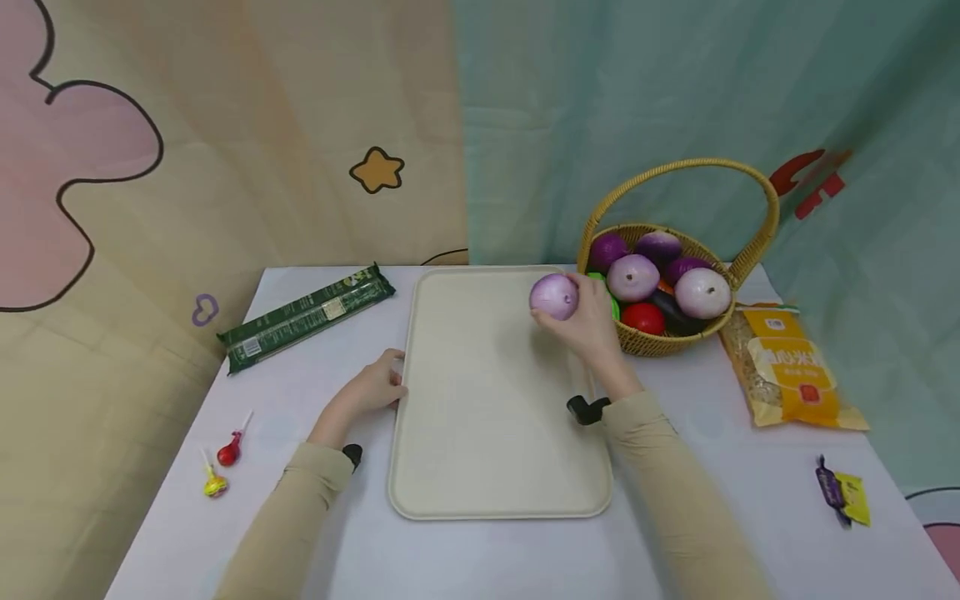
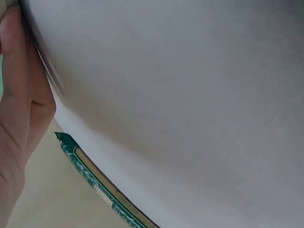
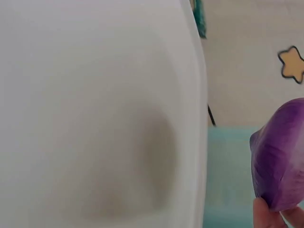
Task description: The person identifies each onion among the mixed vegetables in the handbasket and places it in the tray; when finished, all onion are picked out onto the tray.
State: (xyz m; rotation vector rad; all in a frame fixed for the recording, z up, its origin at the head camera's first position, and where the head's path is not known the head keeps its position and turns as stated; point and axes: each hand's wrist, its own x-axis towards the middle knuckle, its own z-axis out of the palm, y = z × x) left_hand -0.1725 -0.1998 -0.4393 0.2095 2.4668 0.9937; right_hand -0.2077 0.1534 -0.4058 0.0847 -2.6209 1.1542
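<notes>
A purple onion (image 1: 553,297) is held in my right hand (image 1: 588,325), above the far right part of a cream rectangular tray (image 1: 487,400). The right wrist view shows the same onion (image 3: 280,156) with fingertips (image 3: 266,216) against its lower end; the rest of that hand is out of frame there. At the tray's left edge, my left hand (image 1: 369,387) grips the rim with bent fingers. Only part of the left hand (image 2: 19,104) appears in the left wrist view, along the tray's edge.
Right of the tray, a wicker basket (image 1: 637,343) holds several onions, a tomato (image 1: 643,318) and an eggplant (image 1: 675,317). A yellow grain bag (image 1: 798,367) and small candies (image 1: 832,492) lie farther right. Leftward are a long green packet (image 1: 307,318) and two lollipops (image 1: 228,452).
</notes>
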